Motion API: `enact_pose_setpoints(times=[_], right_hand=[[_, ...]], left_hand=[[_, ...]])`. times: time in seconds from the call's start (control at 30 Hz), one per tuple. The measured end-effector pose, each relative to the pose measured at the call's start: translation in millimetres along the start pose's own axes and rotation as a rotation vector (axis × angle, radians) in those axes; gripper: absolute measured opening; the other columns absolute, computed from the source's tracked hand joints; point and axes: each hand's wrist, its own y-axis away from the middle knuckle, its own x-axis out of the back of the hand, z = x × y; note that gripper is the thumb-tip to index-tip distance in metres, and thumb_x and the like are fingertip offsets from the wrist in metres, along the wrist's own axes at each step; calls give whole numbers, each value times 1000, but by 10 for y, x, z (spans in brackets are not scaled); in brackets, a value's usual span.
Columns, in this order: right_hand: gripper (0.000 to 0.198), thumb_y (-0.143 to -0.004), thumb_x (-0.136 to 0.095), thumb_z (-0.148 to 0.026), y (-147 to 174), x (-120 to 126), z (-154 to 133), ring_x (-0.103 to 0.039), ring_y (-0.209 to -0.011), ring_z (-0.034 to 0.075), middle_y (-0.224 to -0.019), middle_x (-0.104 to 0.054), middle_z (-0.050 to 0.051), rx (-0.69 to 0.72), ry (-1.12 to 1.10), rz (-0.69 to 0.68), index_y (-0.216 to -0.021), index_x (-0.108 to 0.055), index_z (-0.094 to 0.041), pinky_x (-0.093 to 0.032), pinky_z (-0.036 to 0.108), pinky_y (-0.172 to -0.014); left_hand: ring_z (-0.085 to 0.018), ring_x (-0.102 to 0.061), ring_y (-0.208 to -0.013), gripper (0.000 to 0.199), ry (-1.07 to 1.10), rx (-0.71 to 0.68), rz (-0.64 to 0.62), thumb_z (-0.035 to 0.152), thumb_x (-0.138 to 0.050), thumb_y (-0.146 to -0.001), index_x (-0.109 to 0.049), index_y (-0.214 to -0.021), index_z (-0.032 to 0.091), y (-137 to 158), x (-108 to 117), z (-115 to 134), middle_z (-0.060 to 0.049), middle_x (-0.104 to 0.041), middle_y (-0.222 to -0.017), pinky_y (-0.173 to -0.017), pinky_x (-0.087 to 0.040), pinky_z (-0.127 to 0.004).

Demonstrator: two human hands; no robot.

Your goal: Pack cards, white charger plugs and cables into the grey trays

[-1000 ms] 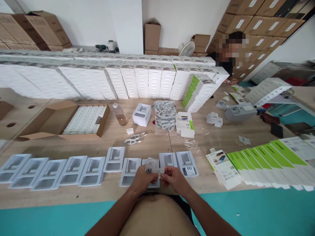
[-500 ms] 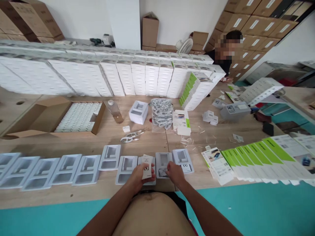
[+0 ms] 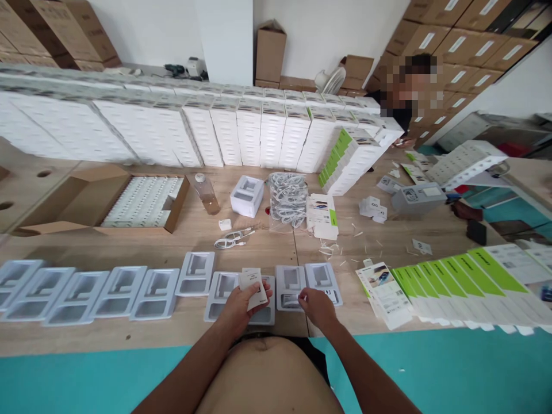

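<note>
My left hand (image 3: pixel 238 306) holds a small stack of white printed cards (image 3: pixel 253 286) above a white plastic tray (image 3: pixel 263 313) at the table's front edge. My right hand (image 3: pixel 316 305) rests with its fingertips at the lower part of the neighbouring tray (image 3: pixel 290 280), where a small card lies in the recess. Whether the fingers still pinch that card is unclear. Another tray (image 3: pixel 322 278) just right holds a card too. A row of several empty trays (image 3: pixel 90 290) runs off to the left.
Fanned green-and-white sleeves (image 3: pixel 457 282) lie at right. Behind are a cable bundle (image 3: pixel 288 198), a loose cable (image 3: pixel 233 238), a bottle (image 3: pixel 206 194), an open carton (image 3: pixel 129 201), and a wall of white boxes (image 3: pixel 215 132). A person (image 3: pixel 405 103) works at far right.
My right hand took a card from the stack, moved right and lowered it into the neighbouring tray. My left hand kept the stack and tilted it up.
</note>
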Motion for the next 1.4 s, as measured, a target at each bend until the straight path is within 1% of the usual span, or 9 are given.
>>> enact_pose_setpoints(times=[0.13, 0.37, 0.5, 0.6, 0.87, 1.0, 1.17, 1.27, 1.4], right_hand=[[21, -89, -51, -27, 107, 166, 231, -63, -87, 19, -92, -71, 5, 31, -62, 35, -90, -72, -23, -41, 28, -76], [27, -92, -47, -26, 347, 28, 163, -59, -103, 19, -107, -69, 6, 457, -373, 29, -104, -71, -24, -44, 31, -92], [26, -92, -45, -23, 319, 0, 297, -59, -103, 21, -106, -68, 8, 251, -223, 212, -100, -70, -22, -43, 33, -92], [25, -92, -45, -21, 244, -32, 527, -59, -102, 23, -107, -68, 8, 116, 10, 237, -96, -69, -23, -40, 37, -90], [29, -93, -41, -21, 101, -98, 781, -61, -104, 22, -107, -70, 6, 127, 47, 195, -99, -69, -25, -34, 43, -97], [27, -90, -47, -35, 115, 90, 443, -62, -95, 25, -97, -71, 9, 132, -322, 250, -94, -70, -21, -42, 40, -89], [38, -79, -65, -49, 235, 221, -530, -64, -76, 20, -85, -70, 5, 152, -1082, -31, -102, -65, -19, -50, 31, -68], [33, -77, -70, -44, 237, 249, -865, -63, -74, 19, -82, -69, 4, 214, -1238, -67, -98, -66, -19, -50, 29, -68], [20, -82, -65, -38, 205, 344, -858, -62, -76, 19, -85, -69, 5, 223, -1236, 100, -89, -68, -20, -50, 30, -68]], left_hand=[[-26, -68, -99, 26, 8, 15, -8, 23, -67, -81, -66, -105, 12, 23, -37, 14, -13, -69, -112, -76, -60, -34], [-24, -68, -85, 28, -27, 1, 38, 23, -72, -76, -63, -101, 15, -45, -25, -43, -9, -70, -94, -72, -59, -35], [-21, -67, -77, 29, -55, 3, 40, 25, -77, -72, -62, -96, 19, -53, 15, -56, -6, -70, -90, -68, -57, -33], [-19, -66, -70, 26, -45, 16, 72, 25, -77, -72, -61, -91, 19, -51, 20, -58, -4, -68, -83, -66, -56, -32], [-21, -65, -65, 22, 39, 27, 76, 21, -70, -71, -57, -89, 20, -100, -17, -84, -5, -67, -75, -64, -55, -36], [-22, -67, -71, 30, -18, -9, -28, 26, -75, -66, -62, -92, 17, -29, -72, -84, -7, -70, -83, -63, -54, -32], [-21, -66, -74, 35, -139, -57, -103, 30, -76, -67, -66, -98, 15, 75, -157, -75, -9, -72, -91, -60, -53, -29], [-20, -66, -78, 37, -158, -73, -109, 28, -77, -67, -66, -100, 17, 98, -137, -43, -8, -72, -95, -62, -54, -28], [-21, -66, -74, 39, -52, -5, 17, 43, -74, -72, -65, -98, 15, 108, -68, 26, -8, -71, -86, -67, -57, -35]])
